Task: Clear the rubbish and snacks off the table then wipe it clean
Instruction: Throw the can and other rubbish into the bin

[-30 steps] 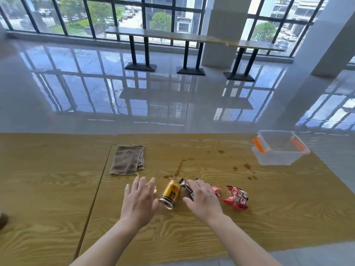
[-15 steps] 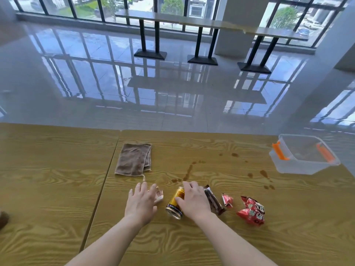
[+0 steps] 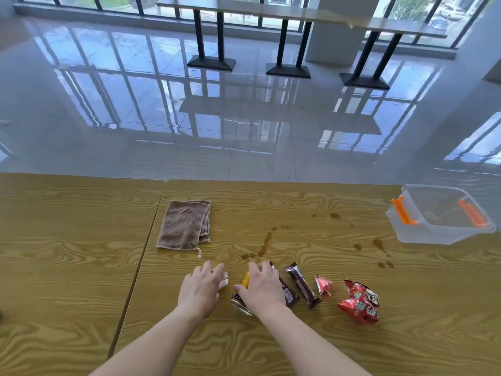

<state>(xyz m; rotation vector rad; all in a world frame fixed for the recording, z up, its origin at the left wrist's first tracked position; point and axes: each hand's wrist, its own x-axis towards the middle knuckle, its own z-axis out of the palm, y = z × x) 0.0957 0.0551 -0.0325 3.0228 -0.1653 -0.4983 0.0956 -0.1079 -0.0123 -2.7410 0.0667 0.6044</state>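
Observation:
My right hand [image 3: 264, 290] lies over a yellow drink can [image 3: 242, 293] that rests on its side on the wooden table [image 3: 271, 346], fingers curled around it. Spread over a small silvery wrapper [image 3: 224, 278], my left hand [image 3: 201, 290] touches it. To the right lie two dark brown snack bars [image 3: 303, 288], a small red wrapper [image 3: 323, 285] and a crumpled red snack bag [image 3: 359, 302]. A folded brown cloth [image 3: 185, 225] sits further back on the left. Brown spill stains [image 3: 264, 245] mark the table.
A clear plastic box [image 3: 439, 232] with orange clips stands at the table's far right corner. A seam [image 3: 143, 245] separates this table from another on the left. Glossy floor, high tables and windows lie beyond.
My right hand has shifted left off the snack bars onto the can. My left hand has slid forward onto the silvery wrapper. The camera has tilted and moved closer.

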